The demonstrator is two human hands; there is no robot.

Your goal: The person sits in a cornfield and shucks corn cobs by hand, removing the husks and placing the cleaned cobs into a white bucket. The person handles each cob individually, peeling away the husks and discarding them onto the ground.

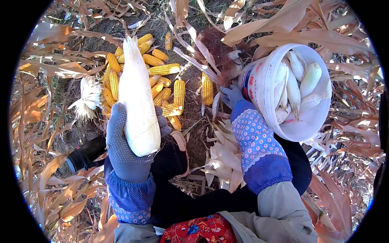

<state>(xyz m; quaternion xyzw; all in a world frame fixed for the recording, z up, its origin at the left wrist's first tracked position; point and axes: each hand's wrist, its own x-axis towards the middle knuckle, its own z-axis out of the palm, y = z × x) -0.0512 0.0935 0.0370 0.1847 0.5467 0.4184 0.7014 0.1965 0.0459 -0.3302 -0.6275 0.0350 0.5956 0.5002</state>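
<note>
My left hand point(124, 145), in a grey dotted glove, holds an ear of corn in its pale husk point(138, 100), tip pointing away from me. Beyond and beside it lies a pile of husked yellow corn cobs point(164, 70) on the soil. My right hand point(232, 95), gloved too, reaches to the base of a white plastic bucket point(267, 88); its fingertips are partly hidden, so whether they grip it is unclear. Tilted on its side with its mouth towards me, the bucket contains several unhusked ears of corn point(293, 88). A single husked cob point(207, 89) lies between the pile and the bucket.
Dry corn leaves point(291, 36) and stalks surround the spot. Loose husks point(225, 152) lie between my legs, and a bunch of pale husks point(88, 97) stands left of the pile. A black cylindrical object with a strap point(86, 153) lies beside my left hand. My shoe point(181, 145) is near the cobs.
</note>
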